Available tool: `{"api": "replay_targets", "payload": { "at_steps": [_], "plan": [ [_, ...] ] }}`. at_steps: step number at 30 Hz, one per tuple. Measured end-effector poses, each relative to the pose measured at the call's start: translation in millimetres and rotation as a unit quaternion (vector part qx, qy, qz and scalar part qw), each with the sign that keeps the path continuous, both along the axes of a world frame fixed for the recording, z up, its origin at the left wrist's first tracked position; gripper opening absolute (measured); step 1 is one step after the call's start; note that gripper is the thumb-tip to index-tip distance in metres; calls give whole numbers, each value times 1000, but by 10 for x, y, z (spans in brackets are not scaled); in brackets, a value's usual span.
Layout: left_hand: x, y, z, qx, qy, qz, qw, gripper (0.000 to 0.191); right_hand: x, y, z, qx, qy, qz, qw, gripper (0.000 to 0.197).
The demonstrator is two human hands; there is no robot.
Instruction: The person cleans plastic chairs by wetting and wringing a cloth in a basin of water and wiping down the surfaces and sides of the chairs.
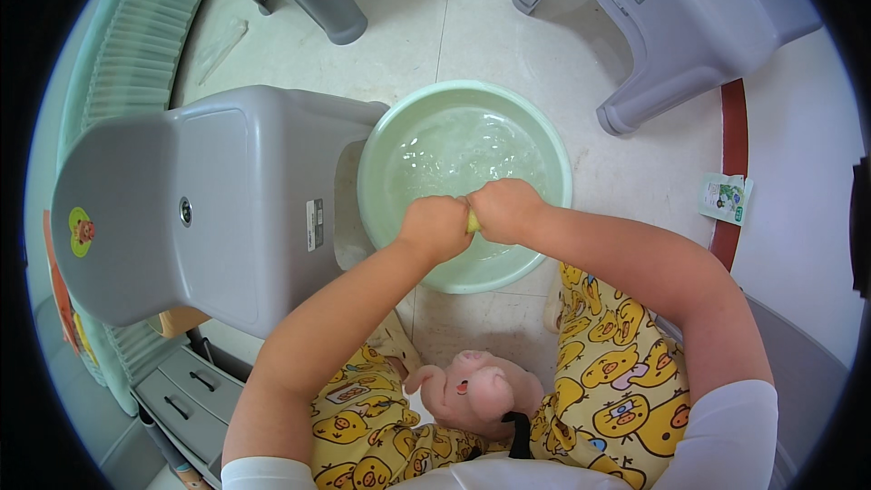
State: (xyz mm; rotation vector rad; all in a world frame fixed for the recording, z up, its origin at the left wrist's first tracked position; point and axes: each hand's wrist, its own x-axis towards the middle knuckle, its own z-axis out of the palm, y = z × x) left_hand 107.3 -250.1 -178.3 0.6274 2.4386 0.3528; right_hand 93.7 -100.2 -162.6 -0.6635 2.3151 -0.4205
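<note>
Both fists meet above a round pale green plastic basin (371,170) that stands on the floor. Rippling water (469,150) with bright glints fills part of it. My left hand (435,226) and my right hand (507,209) are clenched around a small yellow cloth or sponge (473,222). Only a bit of it shows between the fists; the rest is hidden in the fingers. A pink plush pig (476,391) lies between my knees, below the basin in the picture.
Left of the basin stands a grey plastic chair (218,211) with a bear sticker. Another grey plastic chair (653,20) is at upper right, and grey stool legs (320,7) show at the top. A green-and-white packet (725,199) leans by the wall. Grey drawers (184,395) stand at lower left.
</note>
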Motion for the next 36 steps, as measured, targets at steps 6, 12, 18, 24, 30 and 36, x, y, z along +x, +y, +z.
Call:
{"api": "replay_targets", "payload": {
  "at_steps": [6, 12, 18, 24, 30, 36],
  "plan": [
    [8, -37, -50, -24, 99, -64, 993, 18, -11, 25, -97, -20, -86, -48, 995, 19],
    [-6, -57, 62, 62, 99, -15, 993, 28, -117, 114, -230, -114, -275, -102, 949, 18],
    [-32, -2, 156, 77, -82, 7, 994, 33, -47, 246, -365, -81, -312, -117, 939, 14],
    [-202, -287, -207, 267, -445, 356, 777, 41, -25, 215, -112, -10, -37, 1, 999, 12],
    [-216, -306, -207, 297, -544, 350, 703, 61, -75, 330, -103, -200, 219, 111, 949, 9],
    [91, -213, -70, 472, -754, 171, 424, 93, -256, 307, 9, -333, 358, 130, 863, 11]
  ]
}}
